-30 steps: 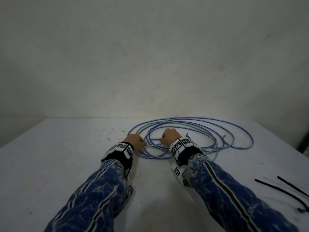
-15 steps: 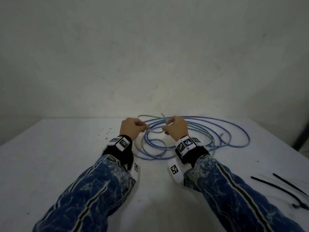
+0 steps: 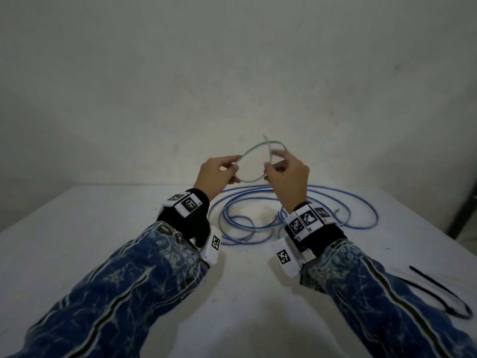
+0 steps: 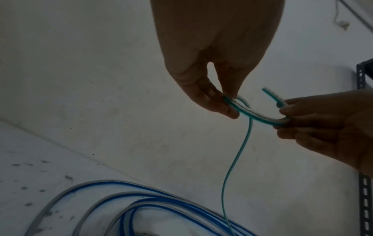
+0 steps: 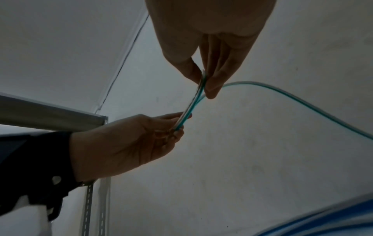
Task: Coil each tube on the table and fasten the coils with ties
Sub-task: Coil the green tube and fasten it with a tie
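Both my hands are raised above the white table (image 3: 103, 254), holding the end part of a thin green-striped clear tube (image 3: 251, 181) bent into a small loop. My left hand (image 3: 233, 168) pinches the loop's left side, seen close in the left wrist view (image 4: 230, 103). On the right side my right hand (image 3: 268, 172) pinches the tube (image 5: 282, 99) between thumb and fingers (image 5: 203, 83), with the cut end sticking up past it. From the left hand the tube (image 4: 238, 159) hangs down to the table. A blue-striped tube (image 3: 242, 242) lies there in loose loops.
Two black ties (image 3: 438, 286) lie near the table's right front edge. A plain wall stands behind the table. A perforated metal rack post (image 4: 365, 199) stands to the right of the table, and another rack post (image 5: 88, 199) shows in the right wrist view.
Both hands rose from the table with the green-striped tube's end and bent it into a small loop in the air. The blue-striped loops stayed on the table.
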